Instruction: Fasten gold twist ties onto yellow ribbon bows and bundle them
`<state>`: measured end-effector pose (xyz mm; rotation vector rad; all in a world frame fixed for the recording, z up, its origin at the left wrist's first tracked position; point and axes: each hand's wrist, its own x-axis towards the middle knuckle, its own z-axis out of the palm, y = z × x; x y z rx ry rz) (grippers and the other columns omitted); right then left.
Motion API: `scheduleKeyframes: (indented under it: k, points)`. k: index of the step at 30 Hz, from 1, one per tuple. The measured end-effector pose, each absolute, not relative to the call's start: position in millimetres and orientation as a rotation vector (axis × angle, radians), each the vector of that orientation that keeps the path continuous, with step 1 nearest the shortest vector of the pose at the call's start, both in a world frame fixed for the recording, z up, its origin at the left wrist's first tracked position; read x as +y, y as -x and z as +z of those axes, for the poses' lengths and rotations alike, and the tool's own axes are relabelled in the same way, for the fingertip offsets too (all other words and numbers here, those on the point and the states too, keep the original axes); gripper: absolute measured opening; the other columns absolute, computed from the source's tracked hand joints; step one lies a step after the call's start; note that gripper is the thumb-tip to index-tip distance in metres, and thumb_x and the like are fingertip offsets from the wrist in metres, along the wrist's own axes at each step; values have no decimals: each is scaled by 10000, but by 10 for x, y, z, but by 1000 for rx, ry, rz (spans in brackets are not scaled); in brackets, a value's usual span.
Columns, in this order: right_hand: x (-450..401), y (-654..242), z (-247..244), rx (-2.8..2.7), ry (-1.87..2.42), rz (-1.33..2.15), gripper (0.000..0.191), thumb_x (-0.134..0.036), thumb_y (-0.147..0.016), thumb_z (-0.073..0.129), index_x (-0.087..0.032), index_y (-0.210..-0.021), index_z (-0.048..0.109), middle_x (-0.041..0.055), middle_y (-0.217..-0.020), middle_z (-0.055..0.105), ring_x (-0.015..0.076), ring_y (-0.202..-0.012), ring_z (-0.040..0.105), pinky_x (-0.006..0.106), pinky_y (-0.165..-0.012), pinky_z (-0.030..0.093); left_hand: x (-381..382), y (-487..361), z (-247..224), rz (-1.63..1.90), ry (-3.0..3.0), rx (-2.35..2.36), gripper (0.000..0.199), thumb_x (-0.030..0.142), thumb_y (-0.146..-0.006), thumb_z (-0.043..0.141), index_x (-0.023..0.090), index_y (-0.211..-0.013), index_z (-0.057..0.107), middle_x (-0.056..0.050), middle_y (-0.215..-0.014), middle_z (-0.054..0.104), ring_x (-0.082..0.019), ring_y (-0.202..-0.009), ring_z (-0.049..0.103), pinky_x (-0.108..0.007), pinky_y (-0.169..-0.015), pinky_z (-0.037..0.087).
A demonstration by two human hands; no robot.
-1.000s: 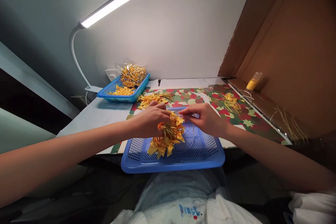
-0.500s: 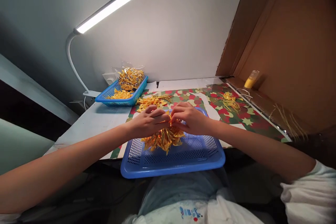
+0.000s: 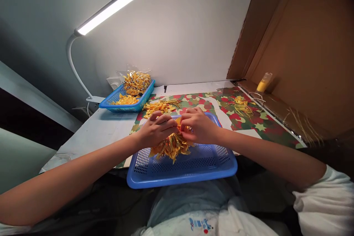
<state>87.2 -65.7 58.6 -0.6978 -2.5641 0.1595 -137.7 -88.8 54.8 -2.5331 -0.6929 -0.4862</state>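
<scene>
A bunch of yellow ribbon bows with gold ties [image 3: 172, 146] hangs beneath my hands, over the blue plastic basket [image 3: 182, 181] at the table's front edge. My left hand [image 3: 158, 129] is closed at the top of the bunch, fingers curled and thumb side hidden. Close beside it, my right hand [image 3: 200, 126] has its fingertips pinched together at the same spot. Small shiny beads or bells show near the right fingertips. The exact piece between the right fingers is too small to make out.
Behind the hands lies a pile of yellow bows [image 3: 160, 107]. A lighter blue basket [image 3: 121, 107] at back left holds bows and a clear bag of them [image 3: 136, 82]. More yellow pieces [image 3: 241, 106], a small yellow-filled bottle [image 3: 264, 83] and a lamp [image 3: 72, 53] stand around.
My right hand has shifted slightly and its fingertips have parted a little from the left hand's, showing shiny beads. The left hand stays on the bunch. The view has tilted slightly.
</scene>
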Motion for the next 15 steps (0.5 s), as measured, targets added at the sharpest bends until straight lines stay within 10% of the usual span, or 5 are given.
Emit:
scheduleKeyframes:
  k: [15]
  points:
    - [-618,-847,476,-2431,758,750,107,-121,-785,681,-167,-695,715,18,-808,632,126,-813,543,327,-843,419,-975,1265,579,-430,2568,-810,240,133,-833,555,279,-981,675,-9,-991,668,-197,-922,519,-361,-847,330]
